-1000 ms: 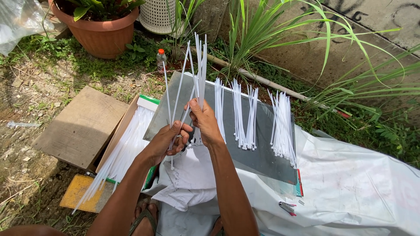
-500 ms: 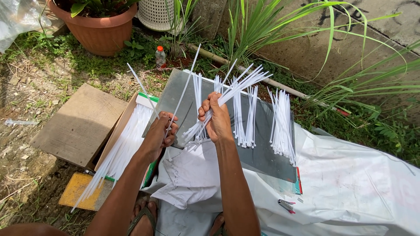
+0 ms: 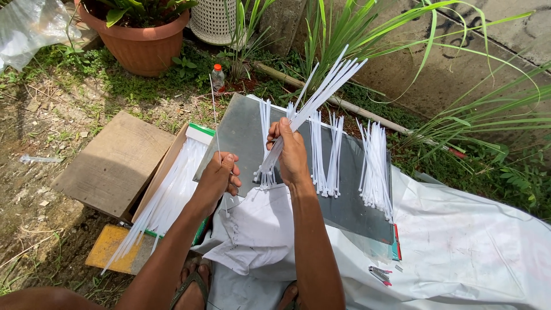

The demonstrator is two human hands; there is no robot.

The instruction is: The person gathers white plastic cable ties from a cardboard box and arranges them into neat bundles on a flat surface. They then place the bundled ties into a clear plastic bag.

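Your right hand [image 3: 291,150] is closed around a bunch of white cable ties [image 3: 321,92]. The bunch fans out up and to the right, with the thick ends poking out below your fist. Your left hand [image 3: 221,175] pinches one single cable tie [image 3: 214,112] that stands straight up, thin as a wire.

Some of the sorting looks done. Three groups of ties already lie on the grey board [image 3: 241,135]: one small group [image 3: 264,117] by your right hand, one middle group [image 3: 326,155], and one big group [image 3: 374,166] near the right edge. Much looks left, I think, because a cardboard box [image 3: 172,155] beside your left arm is full of loose ties [image 3: 166,201], all long and lying the same way.

The ties are smooth, bendy plastic strips, flat and narrow. The board is flat, dark and a bit shiny. It rests on a crinkled white plastic sheet [image 3: 470,247] spread over your lap and the ground. The box flap [image 3: 112,163] is plain brown and stiff. A yellow flat piece [image 3: 109,250] lies under the box.

Behind all this you see a round brown clay pot [image 3: 140,46], a small bottle with an orange cap [image 3: 217,76], and long green grass leaves [image 3: 459,123]
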